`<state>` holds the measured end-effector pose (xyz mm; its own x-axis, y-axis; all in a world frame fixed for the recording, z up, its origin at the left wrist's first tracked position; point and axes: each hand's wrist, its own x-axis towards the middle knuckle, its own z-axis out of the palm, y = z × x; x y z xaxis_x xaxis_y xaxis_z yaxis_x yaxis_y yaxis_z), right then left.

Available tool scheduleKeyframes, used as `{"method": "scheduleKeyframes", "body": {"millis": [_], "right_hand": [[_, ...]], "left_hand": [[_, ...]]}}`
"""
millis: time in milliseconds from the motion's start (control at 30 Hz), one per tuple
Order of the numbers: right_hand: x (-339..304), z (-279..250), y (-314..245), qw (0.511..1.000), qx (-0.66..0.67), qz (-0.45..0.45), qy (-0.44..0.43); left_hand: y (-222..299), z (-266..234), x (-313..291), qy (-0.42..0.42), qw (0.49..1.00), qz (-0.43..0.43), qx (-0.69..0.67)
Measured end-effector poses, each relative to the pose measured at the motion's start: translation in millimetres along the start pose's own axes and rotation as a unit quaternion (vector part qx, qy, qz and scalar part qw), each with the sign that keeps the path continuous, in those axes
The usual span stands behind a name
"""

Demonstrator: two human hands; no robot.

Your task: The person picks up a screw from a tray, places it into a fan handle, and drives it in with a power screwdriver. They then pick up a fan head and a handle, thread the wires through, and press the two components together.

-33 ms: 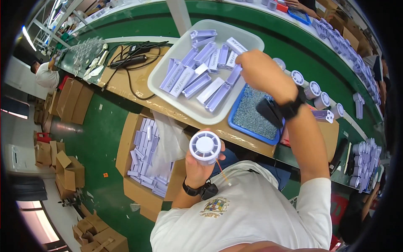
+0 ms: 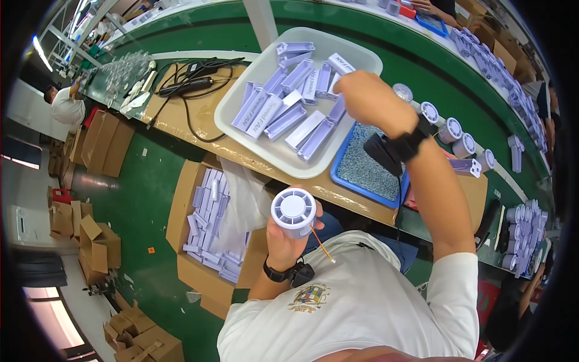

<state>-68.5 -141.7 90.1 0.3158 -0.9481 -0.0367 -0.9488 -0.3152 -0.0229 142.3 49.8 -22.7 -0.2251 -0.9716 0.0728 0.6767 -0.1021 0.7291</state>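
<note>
My left hand point(image 2: 282, 248) is wrapped round a round lavender fan head point(image 2: 294, 209), its spoked face turned up. A thin wire with a small white plug point(image 2: 333, 260) hangs from its right side. My right hand point(image 2: 371, 99) reaches over the right side of a white tray point(image 2: 241, 125), fingers curled down beside the lavender plastic casings inside. The fingertips are partly hidden, so I cannot make out what they hold. Several long, channel-shaped casings point(image 2: 285, 122) lie loose in the tray, some with printing. A black band with a box is on each wrist.
A blue tray of small grey pieces point(image 2: 365, 163) stands right of the white tray. Several fan heads point(image 2: 450, 130) line the bench beyond. Black cables point(image 2: 187, 87) lie at left. Below the bench, a cardboard box point(image 2: 181, 211) holds more casings. Other people work farther off.
My right hand has moved slightly left over the white tray, toward the casings. My left hand keeps its hold on the fan head. The view has shifted a little.
</note>
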Motion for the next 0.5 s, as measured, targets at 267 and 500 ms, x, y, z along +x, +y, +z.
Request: {"method": "scheduleKeyframes", "body": {"millis": [267, 500], "right_hand": [[53, 48, -2, 0.988, -0.104, -0.117, -0.013], [-56, -29, -7, 0.940, 0.206, -0.189, 0.196]], "left_hand": [[8, -9, -3, 0.019, 0.999, 0.033, 0.026], [11, 0, 9, 0.032, 0.997, 0.069, 0.017]]}}
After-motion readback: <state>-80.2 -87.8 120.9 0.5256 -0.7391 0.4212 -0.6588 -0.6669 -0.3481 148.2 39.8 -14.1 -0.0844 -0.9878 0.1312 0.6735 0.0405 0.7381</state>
